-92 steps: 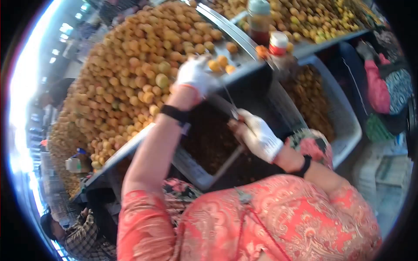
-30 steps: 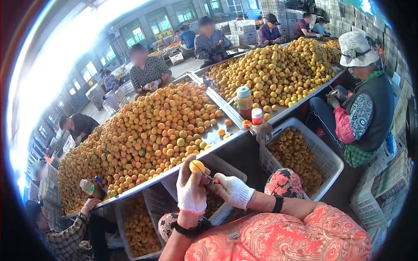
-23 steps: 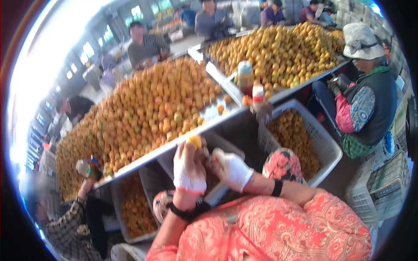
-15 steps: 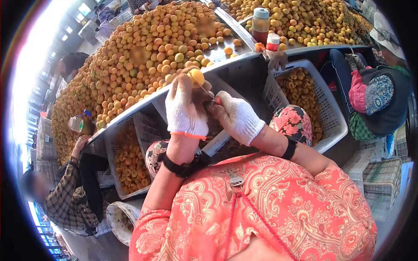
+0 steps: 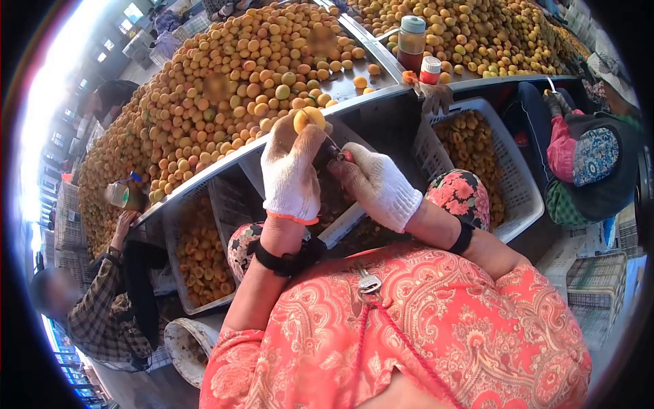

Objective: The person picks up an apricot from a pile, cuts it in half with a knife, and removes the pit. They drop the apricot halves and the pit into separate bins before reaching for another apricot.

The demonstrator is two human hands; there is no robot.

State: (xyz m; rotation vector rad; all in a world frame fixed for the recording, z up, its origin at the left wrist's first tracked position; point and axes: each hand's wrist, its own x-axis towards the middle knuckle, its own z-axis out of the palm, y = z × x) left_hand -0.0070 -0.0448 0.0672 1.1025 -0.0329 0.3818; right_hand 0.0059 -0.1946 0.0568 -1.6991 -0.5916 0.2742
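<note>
My left hand (image 5: pixel 291 167), in a stained white knit glove, pinches a yellow-orange apricot (image 5: pixel 308 119) at its fingertips, just over the table's metal edge. Gloved the same way, my right hand (image 5: pixel 379 183) is closed around the dark and red handle of a small knife (image 5: pixel 338 154). Its thin blade points up and left toward the apricot; whether it touches the fruit I cannot make out. Below my hands, between my knees, a container is mostly hidden by them. Beyond lies a large heap of whole apricots (image 5: pixel 225 88) on the metal table.
Crates of split apricots stand on the left (image 5: pixel 204 262) and the right (image 5: pixel 504 177). A lidded jar (image 5: pixel 411 44) and a red-and-white bottle (image 5: pixel 430 70) sit at the table edge. A white bucket (image 5: pixel 189 344) is at lower left. Co-workers sit on both sides.
My right hand with the knife has moved slightly down and right, away from the apricot. The left hand's fingers have shifted around the fruit, which now shows more fully.
</note>
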